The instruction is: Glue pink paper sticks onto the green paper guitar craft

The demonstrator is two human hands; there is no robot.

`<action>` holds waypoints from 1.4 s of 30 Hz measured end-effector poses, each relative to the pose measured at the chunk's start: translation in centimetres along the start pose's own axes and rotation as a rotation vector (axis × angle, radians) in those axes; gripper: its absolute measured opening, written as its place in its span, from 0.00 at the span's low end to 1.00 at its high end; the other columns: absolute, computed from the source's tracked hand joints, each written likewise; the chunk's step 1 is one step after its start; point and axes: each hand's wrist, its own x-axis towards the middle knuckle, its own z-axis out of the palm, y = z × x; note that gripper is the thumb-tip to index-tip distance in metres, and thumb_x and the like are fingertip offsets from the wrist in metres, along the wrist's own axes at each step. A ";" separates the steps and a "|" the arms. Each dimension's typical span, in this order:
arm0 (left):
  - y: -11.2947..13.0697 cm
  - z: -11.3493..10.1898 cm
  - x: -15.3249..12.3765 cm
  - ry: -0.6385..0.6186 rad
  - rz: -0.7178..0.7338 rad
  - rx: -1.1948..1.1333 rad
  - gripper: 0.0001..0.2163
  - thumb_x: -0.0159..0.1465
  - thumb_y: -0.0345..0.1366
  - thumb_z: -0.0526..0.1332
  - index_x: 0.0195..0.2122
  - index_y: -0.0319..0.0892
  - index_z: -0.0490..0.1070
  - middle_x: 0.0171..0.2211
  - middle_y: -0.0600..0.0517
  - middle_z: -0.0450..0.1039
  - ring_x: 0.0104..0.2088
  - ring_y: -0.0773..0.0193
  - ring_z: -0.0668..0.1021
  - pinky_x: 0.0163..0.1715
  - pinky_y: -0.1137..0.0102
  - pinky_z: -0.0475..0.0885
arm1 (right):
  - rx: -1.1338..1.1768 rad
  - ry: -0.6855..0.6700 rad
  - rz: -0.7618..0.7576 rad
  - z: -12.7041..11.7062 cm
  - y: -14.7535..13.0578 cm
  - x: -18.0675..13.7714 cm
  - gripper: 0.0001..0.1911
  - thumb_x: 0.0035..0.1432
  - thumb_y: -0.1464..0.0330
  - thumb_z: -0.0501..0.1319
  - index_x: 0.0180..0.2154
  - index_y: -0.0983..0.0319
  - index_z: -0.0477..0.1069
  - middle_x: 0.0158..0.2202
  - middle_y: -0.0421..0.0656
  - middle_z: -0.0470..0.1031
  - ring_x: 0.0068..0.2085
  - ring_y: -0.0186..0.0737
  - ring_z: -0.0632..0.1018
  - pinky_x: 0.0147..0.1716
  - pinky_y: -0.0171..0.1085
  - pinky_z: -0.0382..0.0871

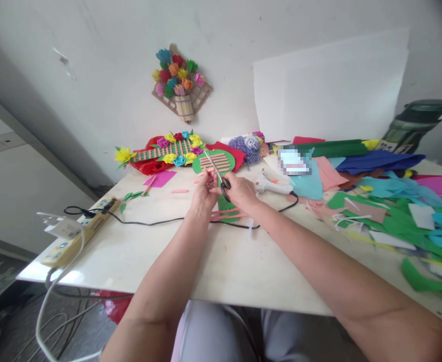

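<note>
My right hand (241,191) is closed around the black handles of a pair of scissors (215,167), whose metal blades point away from me and up to the left. Close beside the blades, my left hand (204,191) has its fingers pinched together; what they hold is too small to make out. Just beyond both hands lies a green oval (226,157) with a row of pink sticks across it. Under the right wrist, more long pink sticks (223,215) rest over another green piece (228,205). A short pink stick (179,191) lies left of my left hand.
A white glue gun (275,186) with a black cord lies right of my hands. The cord runs across the table to a power strip (81,234). Paper scraps (371,211) cover the right side. Behind are a flower-trimmed craft (171,149), yarn (245,150) and a bottle (413,125).
</note>
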 end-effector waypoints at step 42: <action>1.3 -1.4 -1.3 -0.717 -0.537 0.798 0.07 0.56 0.34 0.62 0.31 0.35 0.69 0.24 0.49 0.69 0.20 0.71 0.70 0.16 0.77 0.65 | 1.350 -0.295 0.064 -1.9 3.5 1.9 0.23 0.38 0.69 0.67 0.40 0.61 0.65 0.27 0.36 0.73 0.18 0.27 0.70 0.11 0.26 0.55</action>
